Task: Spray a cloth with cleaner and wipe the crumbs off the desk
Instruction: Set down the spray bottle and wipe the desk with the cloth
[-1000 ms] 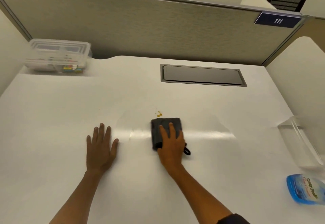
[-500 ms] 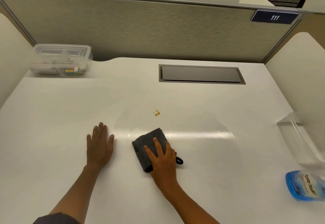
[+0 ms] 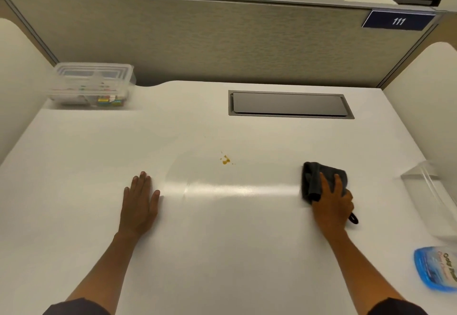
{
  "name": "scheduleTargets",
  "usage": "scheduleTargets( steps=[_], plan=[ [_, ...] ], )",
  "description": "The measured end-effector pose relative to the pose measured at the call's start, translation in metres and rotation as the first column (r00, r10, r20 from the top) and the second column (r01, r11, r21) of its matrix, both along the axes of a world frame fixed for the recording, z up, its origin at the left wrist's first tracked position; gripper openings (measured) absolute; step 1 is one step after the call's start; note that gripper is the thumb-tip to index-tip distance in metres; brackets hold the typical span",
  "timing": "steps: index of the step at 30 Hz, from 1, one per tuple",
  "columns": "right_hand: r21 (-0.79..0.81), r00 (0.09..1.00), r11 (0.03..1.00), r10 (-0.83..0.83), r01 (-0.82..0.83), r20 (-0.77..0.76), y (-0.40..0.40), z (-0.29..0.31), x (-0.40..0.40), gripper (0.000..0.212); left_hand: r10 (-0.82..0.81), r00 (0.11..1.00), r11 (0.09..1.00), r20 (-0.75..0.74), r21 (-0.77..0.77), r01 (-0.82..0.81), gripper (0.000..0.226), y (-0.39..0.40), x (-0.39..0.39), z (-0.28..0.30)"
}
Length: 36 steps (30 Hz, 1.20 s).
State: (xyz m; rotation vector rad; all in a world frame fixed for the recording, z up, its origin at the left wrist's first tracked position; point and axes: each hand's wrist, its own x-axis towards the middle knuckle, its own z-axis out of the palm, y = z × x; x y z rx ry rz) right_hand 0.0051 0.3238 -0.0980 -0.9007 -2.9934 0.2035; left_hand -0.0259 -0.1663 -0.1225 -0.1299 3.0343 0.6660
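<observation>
A small patch of yellow-orange crumbs (image 3: 225, 159) lies near the middle of the white desk (image 3: 222, 253). My right hand (image 3: 332, 201) presses a folded dark grey cloth (image 3: 312, 178) flat on the desk, well to the right of the crumbs; a black loop of the cloth sticks out by my wrist. My left hand (image 3: 139, 202) rests flat on the desk with fingers apart, to the left of the crumbs and nearer to me. A blue bottle of cleaner (image 3: 436, 269) lies at the desk's right edge.
A clear plastic box (image 3: 92, 83) with small items stands at the back left. A grey cable hatch (image 3: 289, 104) is set in the desk at the back. A clear plastic container (image 3: 435, 191) sits at the right. Grey partition walls enclose the desk.
My right hand has slid the cloth from just below the crumbs, first down and left, then far to the right. My left hand has stayed flat in place.
</observation>
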Motion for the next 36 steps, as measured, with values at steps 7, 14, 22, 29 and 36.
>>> scheduleTargets(
  steps=[7,14,22,29,36],
  plan=[
    [-0.077,0.994,0.993,-0.097,0.093,-0.052,-0.019,0.002,-0.046,0.068,-0.029,0.999,0.996,-0.027,-0.087,0.026,0.073,-0.003,-0.001,-0.009],
    [-0.095,1.0,0.995,0.006,-0.004,0.027,-0.077,0.013,-0.105,0.068,-0.036,0.999,0.993,-0.026,-0.117,0.033,0.071,-0.005,0.0,-0.014],
    [-0.21,0.928,0.909,0.372,-0.361,0.016,-0.223,0.015,-0.135,0.076,-0.034,0.999,0.995,-0.023,-0.098,0.032,0.07,-0.005,-0.001,-0.012],
    [-0.242,0.788,0.758,0.614,-0.605,-0.046,-0.322,0.002,-0.077,0.077,-0.031,0.998,0.997,-0.045,-0.078,0.028,0.066,-0.005,-0.002,-0.009],
    [-0.212,0.725,0.7,0.686,-0.682,-0.066,-0.309,-0.004,-0.059,0.076,-0.03,0.999,0.997,-0.032,-0.073,0.028,0.066,-0.004,0.0,-0.005]
  ],
)
